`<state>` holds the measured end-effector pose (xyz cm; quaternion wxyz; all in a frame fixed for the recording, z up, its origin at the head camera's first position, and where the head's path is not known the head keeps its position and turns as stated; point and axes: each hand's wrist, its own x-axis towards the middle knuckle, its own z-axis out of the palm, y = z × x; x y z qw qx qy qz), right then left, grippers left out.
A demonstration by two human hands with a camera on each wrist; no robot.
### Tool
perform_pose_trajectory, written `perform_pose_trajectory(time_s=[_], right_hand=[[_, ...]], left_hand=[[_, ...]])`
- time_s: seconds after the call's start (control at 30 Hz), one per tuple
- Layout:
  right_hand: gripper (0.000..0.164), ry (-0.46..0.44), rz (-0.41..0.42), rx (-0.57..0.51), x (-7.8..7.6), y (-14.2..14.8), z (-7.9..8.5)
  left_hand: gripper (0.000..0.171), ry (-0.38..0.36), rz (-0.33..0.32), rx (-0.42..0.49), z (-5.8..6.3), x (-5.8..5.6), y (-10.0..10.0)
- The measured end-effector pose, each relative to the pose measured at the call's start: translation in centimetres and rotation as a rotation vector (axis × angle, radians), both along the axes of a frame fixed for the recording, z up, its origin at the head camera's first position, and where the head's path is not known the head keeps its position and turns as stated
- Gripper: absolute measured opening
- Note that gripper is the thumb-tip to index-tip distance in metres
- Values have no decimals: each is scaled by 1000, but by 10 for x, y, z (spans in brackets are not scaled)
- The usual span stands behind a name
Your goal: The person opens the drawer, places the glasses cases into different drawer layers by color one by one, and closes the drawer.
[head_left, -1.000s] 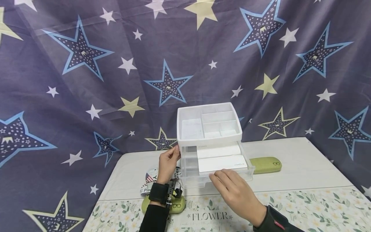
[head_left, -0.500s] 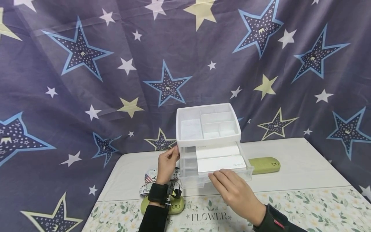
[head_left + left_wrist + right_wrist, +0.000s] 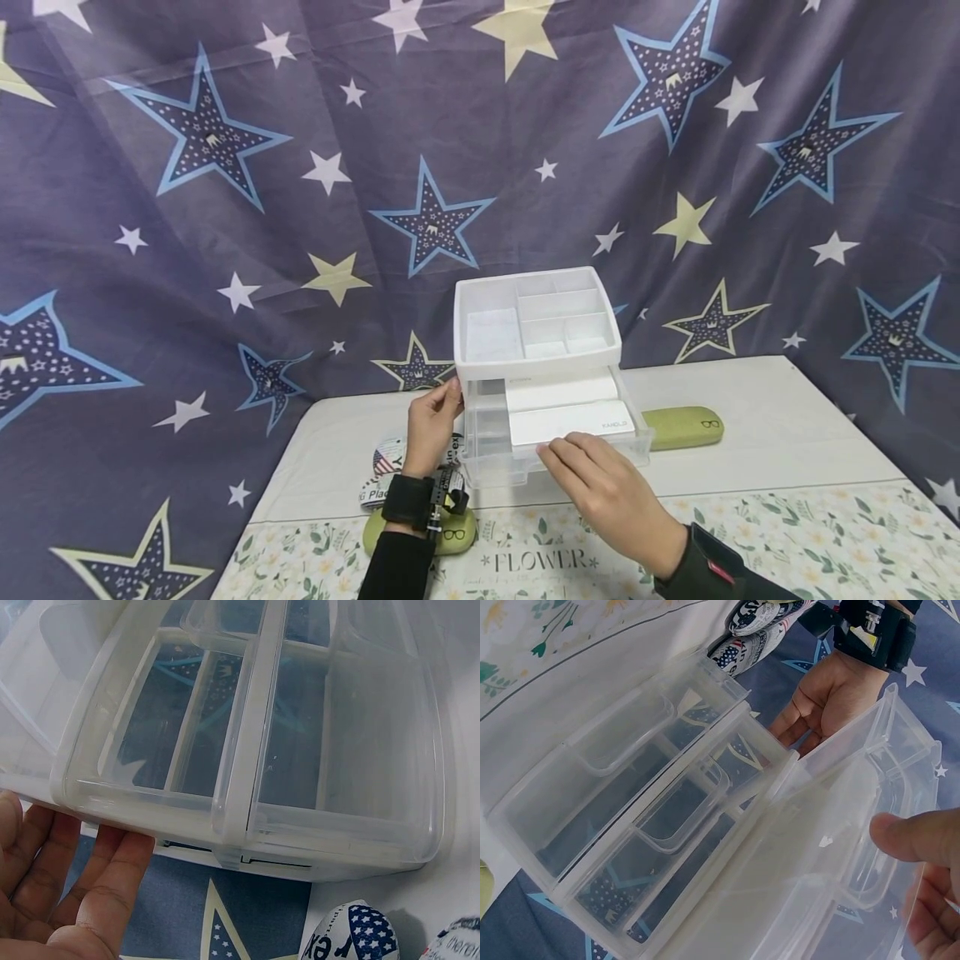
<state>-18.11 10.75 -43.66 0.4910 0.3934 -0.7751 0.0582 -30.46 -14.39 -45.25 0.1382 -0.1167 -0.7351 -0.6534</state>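
A white desktop organizer (image 3: 536,364) with a divided top tray stands in the middle of the table. Its clear upper drawer (image 3: 491,475) is pulled out, with white boxes (image 3: 570,423) lying inside. My right hand (image 3: 611,504) pinches the drawer's front wall, thumb on one face and fingers on the other, as the right wrist view shows. My left hand (image 3: 431,429) touches the organizer's left side with fairly straight fingers (image 3: 116,889). Below the pulled-out drawer, more clear drawers (image 3: 337,780) sit closed in the left wrist view.
A green glasses case (image 3: 684,427) lies right of the organizer, and another green glasses case (image 3: 456,532) lies near my left wrist. A printed fabric item (image 3: 388,458) with a flag pattern sits beside the left forearm. Behind the table (image 3: 735,408) hangs a star-patterned curtain (image 3: 480,125).
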Motion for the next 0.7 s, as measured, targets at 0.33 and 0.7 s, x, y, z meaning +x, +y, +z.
perform_pose_trajectory(time_s=[0.33, 0.7], right_hand=[[41, -19, -18, 5, -4, 0, 2], [44, -70, -36, 23, -8, -2, 3]], left_hand=[[37, -8, -7, 15, -4, -5, -2], [39, 16, 13, 8, -26, -22, -7]])
